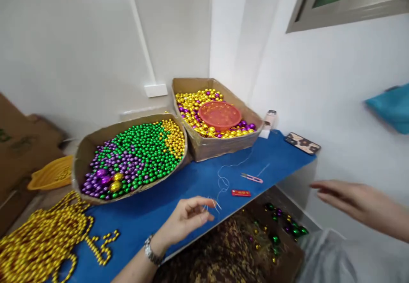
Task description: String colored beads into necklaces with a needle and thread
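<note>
My left hand (190, 218), with a silver watch (151, 251) at its wrist, hovers over the front edge of the blue table. White thread (217, 205) is caught in its curled fingers, with short ends sticking out at the fingertips. More loose thread (223, 180) trails over the tabletop behind. Off to the right, my right hand (361, 204) is raised, slightly blurred, with its fingers stretched out and nothing visible in them. Between the hands, on the table, lie pink thread snips (252, 178) and a small red packet (241, 193).
One cardboard box (128, 195) holds green, purple and gold beads. Another box (220, 144) has gold and purple beads under a red bowl (220, 114). Gold bead strands (41, 236) pile up at left. A phone (303, 142) lies at the table's right end.
</note>
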